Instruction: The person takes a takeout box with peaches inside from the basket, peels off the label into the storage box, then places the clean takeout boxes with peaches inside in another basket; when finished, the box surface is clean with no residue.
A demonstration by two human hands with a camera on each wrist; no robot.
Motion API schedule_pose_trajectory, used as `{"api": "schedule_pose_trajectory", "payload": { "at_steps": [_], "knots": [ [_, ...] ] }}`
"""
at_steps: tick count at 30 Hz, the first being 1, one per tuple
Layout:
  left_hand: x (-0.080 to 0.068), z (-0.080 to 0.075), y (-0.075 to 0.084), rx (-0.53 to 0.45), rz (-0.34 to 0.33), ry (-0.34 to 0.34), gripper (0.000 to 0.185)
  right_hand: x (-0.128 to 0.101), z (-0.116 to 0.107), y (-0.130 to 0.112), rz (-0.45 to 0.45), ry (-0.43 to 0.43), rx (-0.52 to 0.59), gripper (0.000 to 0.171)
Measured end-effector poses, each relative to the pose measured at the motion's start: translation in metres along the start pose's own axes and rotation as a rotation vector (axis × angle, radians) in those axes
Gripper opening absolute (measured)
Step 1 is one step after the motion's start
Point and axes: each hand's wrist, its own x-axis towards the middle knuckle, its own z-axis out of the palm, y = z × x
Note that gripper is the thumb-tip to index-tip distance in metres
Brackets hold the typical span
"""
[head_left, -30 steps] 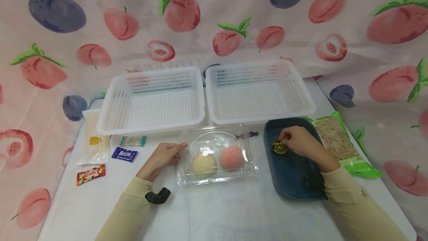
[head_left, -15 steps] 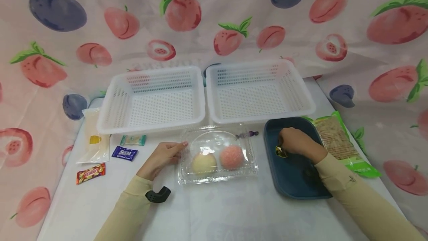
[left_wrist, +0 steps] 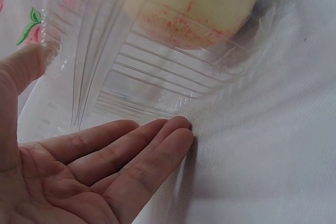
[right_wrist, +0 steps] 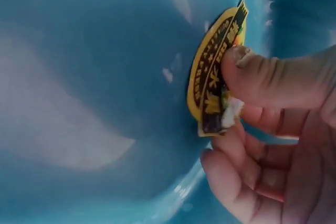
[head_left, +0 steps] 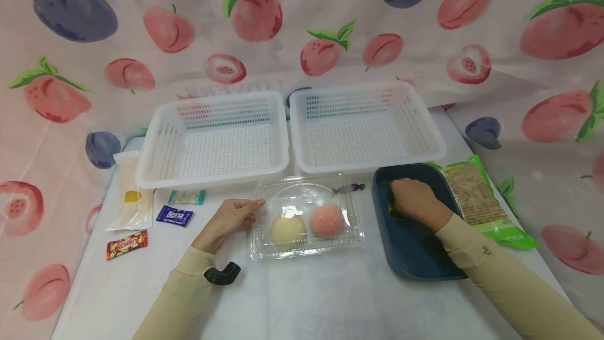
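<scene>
- Sticker [right_wrist: 215, 74], round, yellow and black: pinched between thumb and fingers of the right hand [head_left: 412, 202], inside the dark blue tray [head_left: 415, 256] at the right of the tabletop [head_left: 302, 298]; in the head view it is almost hidden under the hand.
- Tabletop, white cloth cover, fruit-print curtain behind.
- Two white slotted baskets, side by side at the back: left basket [head_left: 212, 138], right basket [head_left: 363, 127], rims close together.
- Dark blue tray, in front of the right basket, just right of the clear clamshell box [head_left: 306, 216].
- Clear clamshell box, centre, lid down, holding a pale yellow ball [head_left: 288, 227] and a pink ball [head_left: 326, 220] next to each other.
- Green cracker packet [head_left: 481, 201], touching the tray's right edge.
- Long pale sachet [head_left: 129, 193], far left.
- Left hand [head_left: 226, 222]: fingers straight and relaxed, tips against the box's left side, holding nothing.
- Small wrapped sweets left of the box: pale green [head_left: 186, 197], dark blue [head_left: 174, 215], red and yellow [head_left: 126, 244].
- Purple wrapped sweet [head_left: 348, 189], between box and right basket.
</scene>
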Motion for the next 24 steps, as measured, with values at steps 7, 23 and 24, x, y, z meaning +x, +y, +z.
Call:
{"api": "schedule_pose_trajectory", "payload": {
  "at_steps": [7,23,24],
  "knots": [
    [0.0020,0.0002,-0.0013,-0.012,-0.001,0.000,0.047,0.0013,0.0031,0.0010,0.006,0.053,-0.036,0.023],
    [0.0027,0.0008,-0.0033,-0.001,0.000,0.013,0.047,-0.0019,0.0021,-0.0067,-0.088,-0.056,-0.046,0.015],
    [0.0028,0.0009,-0.0030,0.002,-0.002,0.015,0.047,-0.0031,0.0017,-0.0069,-0.091,-0.057,-0.045,0.016]
  ]
}}
